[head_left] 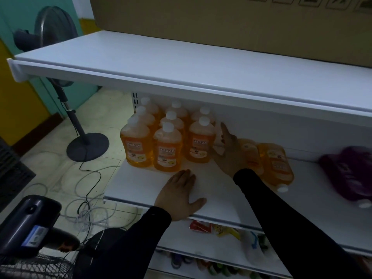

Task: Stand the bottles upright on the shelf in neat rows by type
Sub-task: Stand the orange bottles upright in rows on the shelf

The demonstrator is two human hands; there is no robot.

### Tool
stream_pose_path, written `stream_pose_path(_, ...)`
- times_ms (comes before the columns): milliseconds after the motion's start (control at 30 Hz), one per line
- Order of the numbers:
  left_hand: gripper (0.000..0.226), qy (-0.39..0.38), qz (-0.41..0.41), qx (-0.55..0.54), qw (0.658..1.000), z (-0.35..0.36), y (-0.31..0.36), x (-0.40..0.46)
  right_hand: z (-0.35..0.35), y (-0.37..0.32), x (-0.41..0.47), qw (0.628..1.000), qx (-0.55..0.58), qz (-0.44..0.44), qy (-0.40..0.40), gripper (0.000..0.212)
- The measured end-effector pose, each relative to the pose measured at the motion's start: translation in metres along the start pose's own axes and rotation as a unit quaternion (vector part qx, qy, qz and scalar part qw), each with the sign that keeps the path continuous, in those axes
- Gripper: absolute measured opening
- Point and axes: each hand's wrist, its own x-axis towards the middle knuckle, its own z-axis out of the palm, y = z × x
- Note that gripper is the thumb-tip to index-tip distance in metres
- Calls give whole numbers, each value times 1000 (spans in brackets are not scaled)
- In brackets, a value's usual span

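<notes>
Eight upright orange bottles (168,147): we see them standing at the left end of the white shelf (141,186), white caps up, in three rows running front to back, three in the left row, three in the middle, two in the right.
Standing fan (58,37): left of the shelf on the tiled floor, dark, on a round base, with loose cables (88,210) trailing beside it.
Barcode scanner (30,226): at our lower left corner, dark grey, near a wire basket.
Left hand (181,195): it lies flat on the shelf's front edge, palm down, fingers straight and together, thumb out to the side, holding nothing; its fingertips are just in front of the middle row.
Right hand (229,152): fingers straight and spread loose, raised just right of the right-hand row, near that row's front bottle; we cannot tell whether it touches it. The hand covers part of a lying bottle.
Two lying orange bottles (276,164): on their sides just right of the right hand, side by side, caps toward us.
Purple bottle (348,174): on its side at the far right of the same shelf, well apart from the orange ones, blurred.
Cardboard box (221,21): on the shelf above.
Lower shelves (221,244): small colourful goods, too blurred to name.
</notes>
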Motion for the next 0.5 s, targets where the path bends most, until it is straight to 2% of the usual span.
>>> stream_pose_path(100,96,0,-1,4,1000,0,-1,1,-18,26,-17,987,-131,66,60,84)
stream_pose_path(167,96,-5,-5,5,1000,1,0,1,-27,47,-29,964,-234,128,20,87)
stream_pose_path(233,96,-13,-7,4,1000,0,2,1,-29,64,-44,932,-330,143,-47,87)
stream_pose_path(267,96,-19,-8,3,1000,0,2,1,-28,68,-51,928,-339,145,-55,87)
stream_pose_path(400,94,-22,-7,1,1000,-2,1,0,-25,58,-74,948,-286,138,-26,82)
stream_pose_path(500,93,-30,-12,-15,999,-4,2,-1,-33,45,-99,983,-128,112,-71,76)
